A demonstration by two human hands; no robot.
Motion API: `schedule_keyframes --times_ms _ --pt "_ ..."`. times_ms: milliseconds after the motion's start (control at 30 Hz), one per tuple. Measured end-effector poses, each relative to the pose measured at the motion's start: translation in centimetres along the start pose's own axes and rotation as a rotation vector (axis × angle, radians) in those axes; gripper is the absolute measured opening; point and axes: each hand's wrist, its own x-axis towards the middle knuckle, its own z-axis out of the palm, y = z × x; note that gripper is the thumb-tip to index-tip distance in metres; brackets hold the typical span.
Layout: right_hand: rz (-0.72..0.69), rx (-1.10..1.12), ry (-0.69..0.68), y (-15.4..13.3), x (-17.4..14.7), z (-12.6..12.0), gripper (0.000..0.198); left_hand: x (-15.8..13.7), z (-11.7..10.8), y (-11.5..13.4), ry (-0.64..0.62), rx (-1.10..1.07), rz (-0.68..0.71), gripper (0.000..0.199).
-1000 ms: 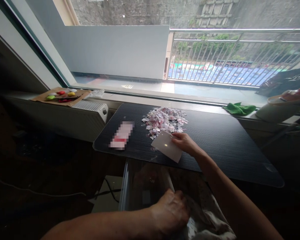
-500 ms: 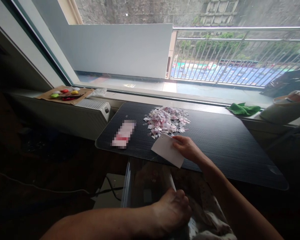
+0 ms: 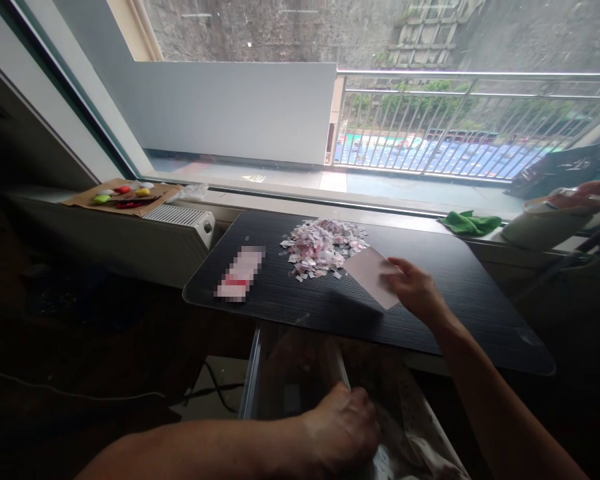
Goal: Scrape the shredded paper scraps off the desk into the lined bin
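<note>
My right hand [image 3: 415, 287] pinches a stiff white card [image 3: 373, 277] by its right side, above the dark tabletop. The card's upper left corner is by the right edge of a heap of small white and pinkish paper scraps [image 3: 320, 247]. Below the table's front edge, my left hand [image 3: 347, 423] is closed in a fist. A pale strip [image 3: 341, 367] runs into it; what it belongs to is too dark to make out. A pinkish slip [image 3: 241, 273], blurred by pixels, lies on the left of the table.
The dark table [image 3: 460, 300] stands against the window ledge. A radiator [image 3: 180, 223] is at its left, with colourful pieces on a brown sheet [image 3: 80, 195]. A green cloth [image 3: 470, 223] and a pale container [image 3: 545, 223] sit at the right. A clear plastic side [image 3: 250, 373] shows below.
My right hand has moved right and slightly up with the card, from the heap's front to its right side, and tilted it. My left hand stays about where it was. The view has shifted slightly.
</note>
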Motion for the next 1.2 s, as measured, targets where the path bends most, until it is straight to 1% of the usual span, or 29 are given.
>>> schedule_keyframes --times_ms 67,200,300,367,500,600,700,833,900,967,1067,1133,1200 --pt "-0.063 -0.069 -0.010 -0.2 0.2 0.2 0.042 0.0 -0.4 0.1 0.002 0.002 0.004 0.014" --pt "-0.164 -0.264 -0.034 -1.9 -0.2 0.8 0.038 -0.1 -1.1 0.1 -0.034 -0.002 -0.011 0.011" --pt "-0.183 -0.366 -0.096 -3.0 -0.9 0.1 0.037 -0.5 -1.6 0.0 -0.041 -0.014 -0.017 0.011" --pt "-0.186 -0.398 -0.112 -3.3 -1.2 -0.4 0.038 -0.8 -1.7 0.0 -0.033 -0.013 -0.023 0.013" --pt "-0.209 -0.371 -0.098 -3.2 -1.4 -0.4 0.039 -1.0 -1.4 0.0 -0.025 -0.007 -0.013 0.014" --pt "-0.194 -0.346 -0.125 -2.8 -1.4 -0.2 0.039 -0.9 -0.9 -0.1 -0.032 -0.033 -0.025 0.013" --pt "-0.176 -0.355 -0.162 -2.4 -1.7 -0.9 0.036 -1.1 -0.8 -0.2 -0.029 -0.058 -0.036 0.014" --pt "-0.174 -0.362 -0.170 -2.0 -2.2 -2.0 0.033 -1.9 -1.5 -0.4 -0.035 -0.075 -0.078 0.013" --pt "-0.183 -0.299 -0.163 -1.8 -2.2 -1.8 0.034 -2.2 -2.1 -0.5 -0.051 -0.092 -0.120 0.013" --pt "-0.204 -0.220 -0.171 -1.7 -1.9 -1.1 0.036 -2.4 -2.7 -0.6 -0.094 -0.113 -0.147 0.014" --pt "-0.208 -0.185 -0.190 -1.4 -1.7 -0.5 0.037 -2.6 -3.0 -0.8 -0.139 -0.123 -0.174 0.012" --pt "-0.171 -0.202 -0.231 -1.2 -1.7 -0.9 0.035 -2.7 -2.9 -1.0 -0.125 -0.118 -0.201 0.009" --pt "-0.121 -0.200 -0.310 -0.9 -2.0 -1.8 0.034 -2.9 -2.8 -1.1 -0.120 -0.113 -0.223 0.007"
